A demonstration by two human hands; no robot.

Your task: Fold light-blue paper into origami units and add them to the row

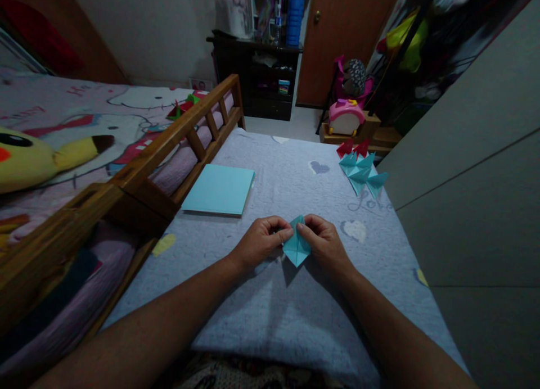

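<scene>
Between my two hands is a folded piece of light blue origami paper [297, 249], kite-shaped with a point towards me and a crease down its middle. My left hand [265, 240] pinches its left edge between thumb and fingers. On the opposite edge, my right hand [327, 240] grips it with the thumb on top. The paper is held just above the bed's pale blue sheet [270, 316]. To the left lies a stack of light blue square paper [220, 190]. Several folded blue paper pieces [360, 170] sit at the far right, with red folded pieces [353, 147] behind them.
A wooden bed rail [181, 144] runs along the left, with a yellow plush toy [50, 155] on the bed beyond it. A pale cabinet [476, 209] borders the right side. Past the far edge stand a dark shelf unit [257, 77] and a pink toy case [346, 118].
</scene>
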